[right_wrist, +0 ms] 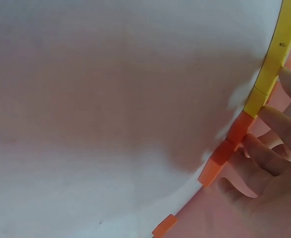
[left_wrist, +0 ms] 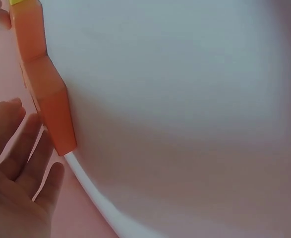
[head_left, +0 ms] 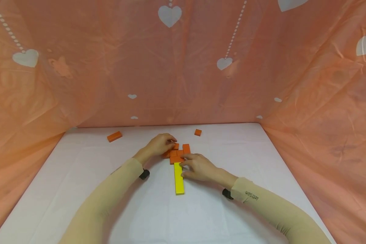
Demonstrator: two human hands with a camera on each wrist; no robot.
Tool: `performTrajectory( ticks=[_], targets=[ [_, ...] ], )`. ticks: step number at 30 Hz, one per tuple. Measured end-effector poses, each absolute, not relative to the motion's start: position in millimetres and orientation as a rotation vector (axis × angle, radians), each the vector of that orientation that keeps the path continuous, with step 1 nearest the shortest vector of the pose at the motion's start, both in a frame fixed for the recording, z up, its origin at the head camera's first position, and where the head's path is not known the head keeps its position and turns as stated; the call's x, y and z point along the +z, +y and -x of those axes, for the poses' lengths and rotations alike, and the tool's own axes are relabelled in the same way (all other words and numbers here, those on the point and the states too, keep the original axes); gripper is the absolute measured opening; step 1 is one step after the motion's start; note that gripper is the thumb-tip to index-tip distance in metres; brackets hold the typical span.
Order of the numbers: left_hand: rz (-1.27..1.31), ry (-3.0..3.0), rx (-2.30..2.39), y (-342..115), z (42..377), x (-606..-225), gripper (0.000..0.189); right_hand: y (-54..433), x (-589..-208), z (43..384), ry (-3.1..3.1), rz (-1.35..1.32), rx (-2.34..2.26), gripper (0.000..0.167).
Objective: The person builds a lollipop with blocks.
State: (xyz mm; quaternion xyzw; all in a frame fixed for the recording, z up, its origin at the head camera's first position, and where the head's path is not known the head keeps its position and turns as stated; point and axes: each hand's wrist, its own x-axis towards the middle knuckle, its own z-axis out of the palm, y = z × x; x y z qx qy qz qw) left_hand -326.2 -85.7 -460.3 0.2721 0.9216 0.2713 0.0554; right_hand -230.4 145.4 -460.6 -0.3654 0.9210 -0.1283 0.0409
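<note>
A flat cluster of orange blocks [head_left: 175,159] lies on the white table, joined to the top of a yellow strip [head_left: 179,184]. In the right wrist view a seam crosses the yellow strip [right_wrist: 273,62]. My left hand [head_left: 159,145] is at the cluster's upper left, its loosely bent fingers at the orange blocks [left_wrist: 56,116]; its exact contact is unclear. From the right, my right hand [head_left: 200,167] rests its extended fingertips along the side of the yellow strip and the lower orange blocks [right_wrist: 239,128]. Fingers partly cover the cluster in the head view.
One loose orange block [head_left: 114,136] lies at the back left of the table. A smaller orange block [head_left: 198,132] sits behind the cluster, to the right. Pink curtains [head_left: 183,84] with white hearts enclose the table's back and sides.
</note>
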Motion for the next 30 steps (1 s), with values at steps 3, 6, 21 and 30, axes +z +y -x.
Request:
performTrajectory(
  ticks=[3, 6, 21, 30],
  targets=[
    [-0.807, 2.790, 0.822, -84.2, 328.0, -461.2, 0.023, 145.0, -460.6, 230.1, 2.819, 1.125, -0.402, 0.044],
    [-0.786, 2.778, 0.806, -84.0, 329.2, -463.7, 0.023, 144.4, -461.0, 229.8, 2.818, 1.134, -0.407, 0.044],
    [-0.756, 2.745, 0.825, -92.3, 331.4, -466.6, 0.024, 143.5, -457.8, 227.9, 2.815, 1.114, -0.407, 0.043],
    [-0.791, 2.728, 0.821, -93.6, 329.8, -465.6, 0.022, 144.8, -459.1, 228.3, 2.826, 1.133, -0.403, 0.043]
  ],
)
